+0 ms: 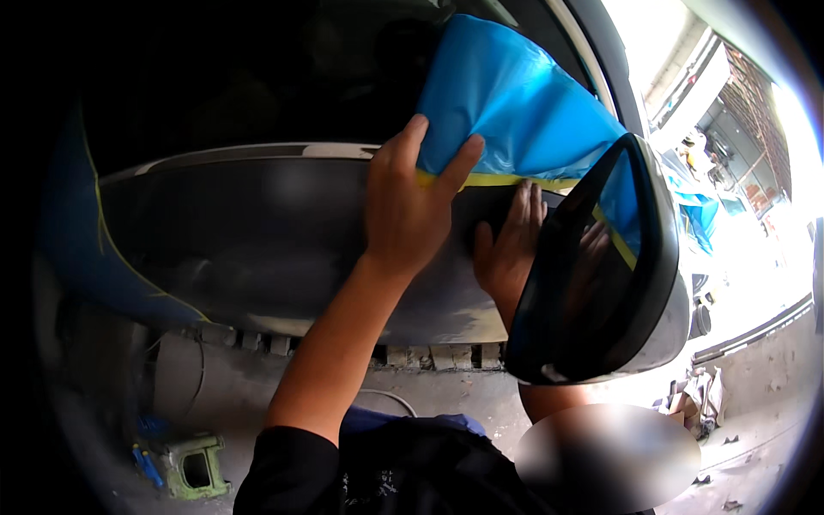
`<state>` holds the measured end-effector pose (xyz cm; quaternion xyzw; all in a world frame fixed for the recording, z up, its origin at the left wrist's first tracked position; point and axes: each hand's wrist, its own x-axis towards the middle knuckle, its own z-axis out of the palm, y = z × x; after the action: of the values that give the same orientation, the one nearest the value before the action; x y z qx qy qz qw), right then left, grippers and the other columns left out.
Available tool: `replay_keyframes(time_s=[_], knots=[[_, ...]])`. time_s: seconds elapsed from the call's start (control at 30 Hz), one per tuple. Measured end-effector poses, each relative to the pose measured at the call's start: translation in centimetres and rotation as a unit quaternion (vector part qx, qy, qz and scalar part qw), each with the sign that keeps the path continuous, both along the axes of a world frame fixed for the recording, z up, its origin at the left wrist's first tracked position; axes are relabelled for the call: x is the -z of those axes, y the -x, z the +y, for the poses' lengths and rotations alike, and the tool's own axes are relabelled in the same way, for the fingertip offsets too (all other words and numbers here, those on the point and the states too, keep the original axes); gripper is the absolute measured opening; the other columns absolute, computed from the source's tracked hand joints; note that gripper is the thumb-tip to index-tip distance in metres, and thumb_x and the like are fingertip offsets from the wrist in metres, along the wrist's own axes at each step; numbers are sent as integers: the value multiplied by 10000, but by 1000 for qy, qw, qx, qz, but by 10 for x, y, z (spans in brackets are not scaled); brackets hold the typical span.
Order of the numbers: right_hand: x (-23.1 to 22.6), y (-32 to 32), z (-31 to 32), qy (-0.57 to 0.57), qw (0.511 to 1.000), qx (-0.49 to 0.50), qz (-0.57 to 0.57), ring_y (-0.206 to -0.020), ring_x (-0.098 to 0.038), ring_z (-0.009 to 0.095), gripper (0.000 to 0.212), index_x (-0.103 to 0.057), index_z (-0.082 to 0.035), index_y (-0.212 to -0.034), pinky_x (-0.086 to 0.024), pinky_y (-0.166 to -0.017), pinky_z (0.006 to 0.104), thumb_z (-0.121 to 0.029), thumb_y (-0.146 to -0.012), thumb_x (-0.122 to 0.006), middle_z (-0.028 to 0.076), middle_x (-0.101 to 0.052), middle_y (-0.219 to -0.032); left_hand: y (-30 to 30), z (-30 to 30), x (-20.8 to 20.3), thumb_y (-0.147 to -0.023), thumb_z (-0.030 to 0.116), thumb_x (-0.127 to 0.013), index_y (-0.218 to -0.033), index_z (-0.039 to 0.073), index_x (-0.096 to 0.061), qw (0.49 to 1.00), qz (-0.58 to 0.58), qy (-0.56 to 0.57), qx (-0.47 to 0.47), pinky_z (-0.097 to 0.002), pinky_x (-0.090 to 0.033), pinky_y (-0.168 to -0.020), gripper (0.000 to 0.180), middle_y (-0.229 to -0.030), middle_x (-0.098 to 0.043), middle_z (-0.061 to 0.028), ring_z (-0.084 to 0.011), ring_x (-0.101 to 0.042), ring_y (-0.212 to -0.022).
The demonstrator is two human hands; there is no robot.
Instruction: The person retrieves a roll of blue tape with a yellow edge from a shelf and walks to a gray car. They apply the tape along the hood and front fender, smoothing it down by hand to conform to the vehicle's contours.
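A sheet of blue plastic masking film (506, 103) covers the front part of a car's side window. Along its lower edge runs yellow masking tape (493, 180), above a dark grey car door (257, 227). My left hand (408, 193) lies at the film's lower left corner, thumb and fingers spread and touching film and tape. Just below the tape, my right hand (506, 257) rests on the door with fingers stretched upward to the tape edge. The black wing mirror (596, 266) hides part of my right hand and forearm; its glass reflects the film.
More masking film (64, 232) edged with yellow tape covers the car body at the left. A green metal stand (196, 468) is on the floor at lower left, beside a blue-handled tool (148, 466). A hose (390, 396) lies under the door. Crumpled material (705, 396) is at the right.
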<state>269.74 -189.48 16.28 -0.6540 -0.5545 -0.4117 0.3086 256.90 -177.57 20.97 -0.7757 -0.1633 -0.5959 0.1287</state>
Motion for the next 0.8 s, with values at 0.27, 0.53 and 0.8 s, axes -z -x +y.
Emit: replay_keyframes(time_s=[0.27,0.53,0.8], knots=[[3,7,-3,21,999,27,-31,-1379,-431,504,676,-369,152,-1447,-359,-1136,593,-215,-932,-608,365,-444,-1454,46,55,3,-869,103,-760,-1226,134,-657,985,-128,-117,16,-416,-553,-801,372,-1159,-607,-137,-301,-654,-940],[20,-20,1,10,993,-90,-80,-1229,-581,446,598,-476,62,-1395,-462,-1053,517,-275,-942,-672,269,-575,-1329,51,42,11,-911,58,-605,-1182,107,-668,989,-125,-44,61,-425,-498,-790,283,-1082,-605,-137,-321,-613,-962],[63,1,37,3,998,51,-47,-1287,-547,387,855,-435,-81,-1450,-412,-1109,535,-462,-801,-840,170,-564,-1351,43,-38,96,-843,72,-590,-1326,98,-602,965,-112,75,223,-509,-407,-1019,484,-1312,-535,-188,-383,-497,-1232]])
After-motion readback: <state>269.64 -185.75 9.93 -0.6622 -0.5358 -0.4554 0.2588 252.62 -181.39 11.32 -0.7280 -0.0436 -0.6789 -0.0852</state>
